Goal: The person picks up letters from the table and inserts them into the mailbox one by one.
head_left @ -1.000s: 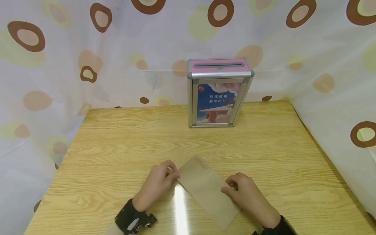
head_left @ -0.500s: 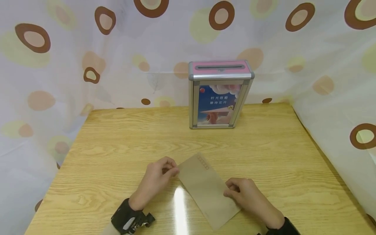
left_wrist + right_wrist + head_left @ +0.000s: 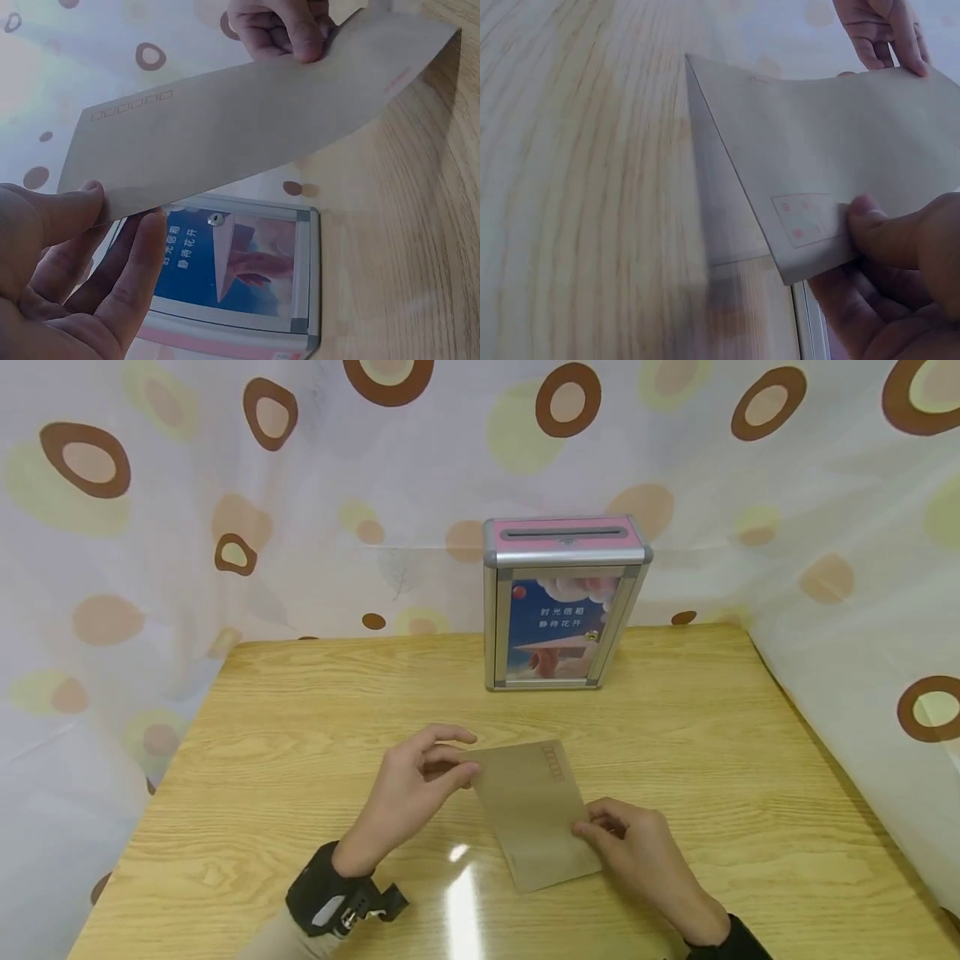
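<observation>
A brown paper envelope (image 3: 528,818) with a row of small red boxes is held between both hands, tilted and partly raised off the table. My left hand (image 3: 412,789) pinches its upper left corner between thumb and fingers. At the right edge my right hand (image 3: 641,852) grips it, thumb on top and fingers beneath. The left wrist view shows the envelope (image 3: 225,131) bending slightly between the two hands. In the right wrist view a red-printed square lies beside the right thumb on the envelope (image 3: 840,135).
A silver-framed box (image 3: 566,610) with a pink top, a slot and a small lock stands upright at the back of the wooden table (image 3: 322,710). A patterned curtain (image 3: 420,468) hangs behind and along both sides.
The envelope has turned clockwise and come up off the table. The left hand has moved up and right with its corner; the right hand has shifted slightly.
</observation>
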Available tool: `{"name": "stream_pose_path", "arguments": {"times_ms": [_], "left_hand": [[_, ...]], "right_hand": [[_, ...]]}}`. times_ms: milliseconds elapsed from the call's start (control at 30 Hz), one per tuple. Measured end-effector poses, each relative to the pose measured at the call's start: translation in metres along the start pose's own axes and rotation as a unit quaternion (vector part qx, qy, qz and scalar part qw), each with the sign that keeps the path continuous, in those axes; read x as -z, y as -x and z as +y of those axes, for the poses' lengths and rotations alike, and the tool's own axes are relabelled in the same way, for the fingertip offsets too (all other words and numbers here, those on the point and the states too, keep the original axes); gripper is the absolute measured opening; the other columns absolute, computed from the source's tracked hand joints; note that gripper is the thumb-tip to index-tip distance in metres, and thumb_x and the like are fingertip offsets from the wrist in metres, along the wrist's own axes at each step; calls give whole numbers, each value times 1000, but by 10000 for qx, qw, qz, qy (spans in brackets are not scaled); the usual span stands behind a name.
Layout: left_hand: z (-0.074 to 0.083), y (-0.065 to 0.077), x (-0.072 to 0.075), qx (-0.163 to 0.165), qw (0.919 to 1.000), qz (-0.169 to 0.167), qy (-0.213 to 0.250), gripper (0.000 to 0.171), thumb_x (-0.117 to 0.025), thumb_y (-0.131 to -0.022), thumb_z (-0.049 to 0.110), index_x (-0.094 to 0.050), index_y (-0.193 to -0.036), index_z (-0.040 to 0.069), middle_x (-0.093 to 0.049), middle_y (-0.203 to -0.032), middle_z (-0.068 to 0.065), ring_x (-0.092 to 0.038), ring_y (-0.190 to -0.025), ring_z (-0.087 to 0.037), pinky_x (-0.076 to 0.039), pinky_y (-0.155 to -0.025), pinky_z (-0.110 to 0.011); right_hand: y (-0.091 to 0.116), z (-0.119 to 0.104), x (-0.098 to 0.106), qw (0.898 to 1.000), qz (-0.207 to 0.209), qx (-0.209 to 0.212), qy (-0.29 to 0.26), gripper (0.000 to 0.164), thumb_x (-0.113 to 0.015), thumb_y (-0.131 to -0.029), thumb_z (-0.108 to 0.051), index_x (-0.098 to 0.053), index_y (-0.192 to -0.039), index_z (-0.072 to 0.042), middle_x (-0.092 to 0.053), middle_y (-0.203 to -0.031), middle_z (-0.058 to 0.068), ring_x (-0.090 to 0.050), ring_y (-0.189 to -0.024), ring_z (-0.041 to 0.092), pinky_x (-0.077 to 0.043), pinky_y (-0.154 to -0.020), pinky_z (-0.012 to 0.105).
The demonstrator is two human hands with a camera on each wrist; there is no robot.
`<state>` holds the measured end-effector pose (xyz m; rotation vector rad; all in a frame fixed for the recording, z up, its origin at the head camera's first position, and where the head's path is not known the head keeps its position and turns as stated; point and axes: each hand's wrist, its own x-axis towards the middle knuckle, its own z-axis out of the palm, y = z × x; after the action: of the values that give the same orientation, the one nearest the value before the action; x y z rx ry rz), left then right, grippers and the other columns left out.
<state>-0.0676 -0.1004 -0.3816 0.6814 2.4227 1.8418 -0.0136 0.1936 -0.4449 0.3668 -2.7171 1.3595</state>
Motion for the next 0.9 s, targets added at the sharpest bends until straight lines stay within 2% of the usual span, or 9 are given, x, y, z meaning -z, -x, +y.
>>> {"name": "stream_pose_path", "arguments": {"times_ms": [100, 233, 433, 533, 667, 767, 900], "left_hand": [[4, -1, -5, -145, 9999, -59, -70, 24, -75, -93, 7, -69, -116, 6, -80, -96, -10, -77, -84, -18, -63, -82, -29], [5, -1, -13, -521, 9979, -187, -330, 19, -75, -93, 5, -72, -111, 6, -79, -99, -9, -77, -89, -17, -62, -82, -27], [-3, -1, -26, -930, 9910, -657, -699, 28, -73, -94, 3, -70, -121, 4, -77, -110, -12, -77, -94, -19, -61, -79, -21], [-7, 0, -33, -984, 9877, -891, -830, 32, -74, -93, 1, -68, -124, 2, -77, -112, -14, -77, -92, -19, -60, -76, -19], [-10, 4, -38, -879, 9850, -1103, -990, 35, -75, -91, -2, -67, -125, 1, -77, -110, -16, -77, -88, -18, -59, -73, -16], [-11, 7, -39, -757, 9846, -1132, -1095, 36, -76, -89, -3, -67, -124, 1, -77, -108, -16, -76, -86, -18, -58, -71, -14], [-14, 7, -39, -651, 9851, -1097, -1151, 34, -76, -89, -4, -67, -121, 0, -77, -109, -17, -77, -88, -21, -58, -73, -15]], "right_hand": [[-1, -1, -1, 9994, 272, 218, -90, 15, -83, -82, 1, -76, -90, -8, -75, -79, -5, -67, -67, 0, -56, -58, 21], [-4, -2, -3, 9977, 550, 341, -191, 16, -83, -81, 2, -76, -90, -10, -76, -79, -1, -68, -67, 1, -56, -56, 21], [-8, -4, -4, 9944, 813, 539, -403, 17, -82, -81, 5, -76, -92, -7, -77, -81, 4, -71, -69, 3, -56, -56, 18], [-10, -7, -3, 9907, 1004, 739, -552, 17, -82, -80, 5, -77, -90, -8, -77, -80, 5, -63, -61, -1, -48, -50, 14], [-12, -10, -2, 9862, 1121, 926, -788, 17, -81, -81, 6, -77, -90, -8, -77, -79, 10, -47, -51, -3, -36, -43, 15], [-11, -12, -2, 9855, 1040, 944, -949, 19, -80, -81, 8, -77, -91, -7, -77, -81, 11, -58, -58, -3, -47, -51, 12], [-13, -13, 1, 9844, 876, 1127, -1034, 22, -78, -82, 11, -77, -94, -7, -77, -85, 11, -73, -78, 4, -59, -73, 15]]}}
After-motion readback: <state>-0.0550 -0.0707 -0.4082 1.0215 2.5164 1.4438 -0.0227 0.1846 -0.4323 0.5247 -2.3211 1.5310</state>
